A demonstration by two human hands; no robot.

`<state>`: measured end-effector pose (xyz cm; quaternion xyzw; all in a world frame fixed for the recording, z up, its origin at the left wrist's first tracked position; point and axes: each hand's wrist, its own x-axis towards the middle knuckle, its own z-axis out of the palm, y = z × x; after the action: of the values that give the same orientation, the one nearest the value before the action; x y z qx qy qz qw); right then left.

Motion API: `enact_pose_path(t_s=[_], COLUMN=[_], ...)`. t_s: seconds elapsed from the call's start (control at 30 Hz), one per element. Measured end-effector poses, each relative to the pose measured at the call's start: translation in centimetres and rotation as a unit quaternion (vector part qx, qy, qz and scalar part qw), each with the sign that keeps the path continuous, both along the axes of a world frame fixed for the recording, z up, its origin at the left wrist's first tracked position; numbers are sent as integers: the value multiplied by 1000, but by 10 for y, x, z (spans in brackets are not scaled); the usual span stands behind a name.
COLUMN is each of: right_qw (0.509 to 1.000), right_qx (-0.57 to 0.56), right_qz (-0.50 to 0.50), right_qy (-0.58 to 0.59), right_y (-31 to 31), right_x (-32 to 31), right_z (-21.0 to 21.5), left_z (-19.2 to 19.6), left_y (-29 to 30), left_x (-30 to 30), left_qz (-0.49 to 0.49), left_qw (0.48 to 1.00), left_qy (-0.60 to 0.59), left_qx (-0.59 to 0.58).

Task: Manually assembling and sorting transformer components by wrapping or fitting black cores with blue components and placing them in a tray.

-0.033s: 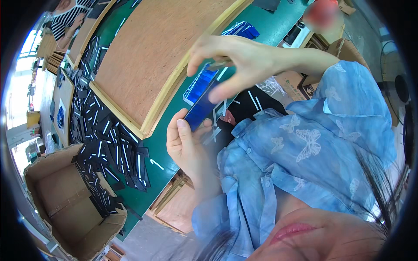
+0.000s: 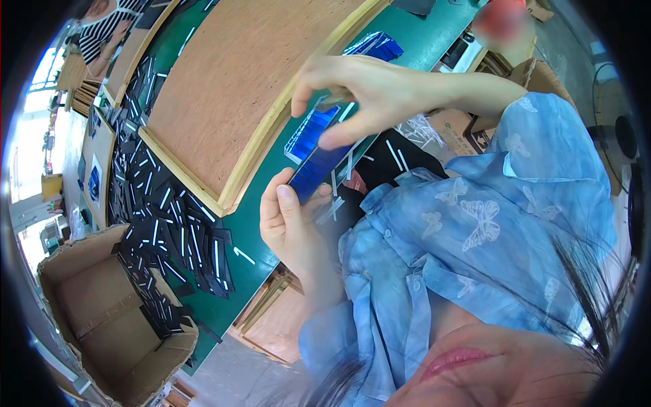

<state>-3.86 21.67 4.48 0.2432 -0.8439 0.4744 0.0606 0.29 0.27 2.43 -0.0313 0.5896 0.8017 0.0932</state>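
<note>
A dark blue glossy rectangular plate [image 2: 314,175] is pinched at its lower end by my left hand [image 2: 290,217], thumb on the near side. My right hand [image 2: 363,91] arches over the plate's upper end. Its thumb lies at that end, apart from the outstretched index finger; the other fingers curl behind, partly hidden and slightly blurred. Just beyond the plate, a stack of bright blue glossy pieces [image 2: 306,139] rests on the green table [image 2: 251,234]. Another blue stack [image 2: 376,46] lies farther off, past my right hand.
A large brown board with wooden rails [image 2: 224,81] leans across the table. Left of it spreads a heap of black strips with white bars [image 2: 180,234]. An open cardboard box [image 2: 102,298] stands at lower left. Across the way is a person in stripes [image 2: 105,41].
My right thumb has shifted slightly left along the plate's upper end. The plate has tilted a little, and fine stripes now show on its face. My left hand's grip stays the same.
</note>
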Motion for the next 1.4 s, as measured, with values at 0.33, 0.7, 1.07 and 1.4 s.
enact_pose_path(t_s=[0.33, 0.7, 1.07, 1.4], right_qw=[994, 955, 970, 958], right_qx=[55, -195, 230, 276], right_qz=[-22, 81, 0, 32], right_qy=[-96, -208, 74, 74], right_y=[-1, -33, -111, -144], right_x=[-10, -37, -270, -367], right_z=[-9, -4, -8, -51], left_z=[1, -4, -67, -71], left_y=[-8, -57, -54, -71], left_x=[0, -41, -22, -18], left_qz=[5, -35, 247, 192], left_qw=[999, 987, 904, 856], left_qy=[10, -37, 244, 315], left_qx=[-35, 153, -249, -363])
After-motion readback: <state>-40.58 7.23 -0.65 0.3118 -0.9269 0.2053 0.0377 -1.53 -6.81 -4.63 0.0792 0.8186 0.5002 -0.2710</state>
